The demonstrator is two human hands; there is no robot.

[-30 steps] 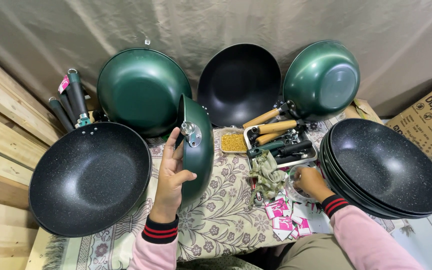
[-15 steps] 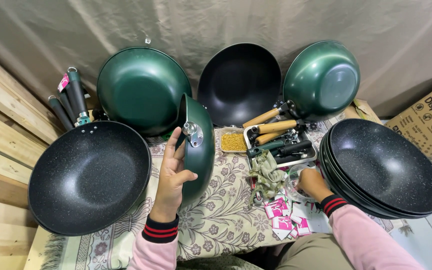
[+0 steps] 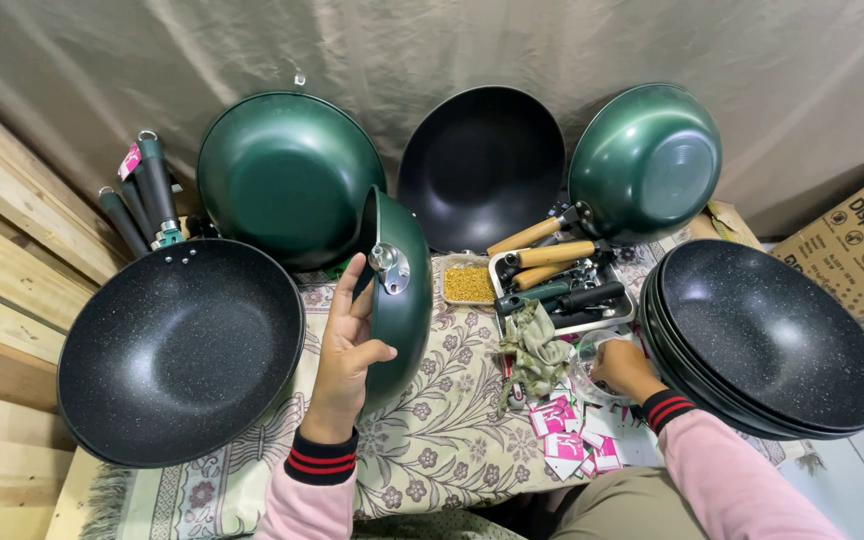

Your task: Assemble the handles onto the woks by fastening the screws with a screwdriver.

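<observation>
My left hand [image 3: 346, 352] grips the rim of a green wok [image 3: 404, 290] that stands on edge on the patterned cloth, its metal handle bracket facing me. My right hand [image 3: 624, 367] reaches into a small clear plastic container [image 3: 586, 358] beside a stack of dark speckled woks [image 3: 767, 335]; its fingers are curled, and what they hold is hidden. Pink and white tags [image 3: 564, 430] lie scattered just in front of that hand. A crumpled green cloth bag [image 3: 531, 345] lies between my hands.
A large speckled black wok [image 3: 180, 350] lies at left. Two green woks [image 3: 287, 175] [image 3: 644, 160] and a black one [image 3: 480, 165] lean on the backdrop. A tray of wooden and dark handles [image 3: 557, 275], a dish of yellow bits [image 3: 469, 284], wooden planks [image 3: 2, 230], a cardboard box [image 3: 857, 245].
My right hand has shifted slightly left and down into the clear container. My left hand and the upright green wok have stayed in place.
</observation>
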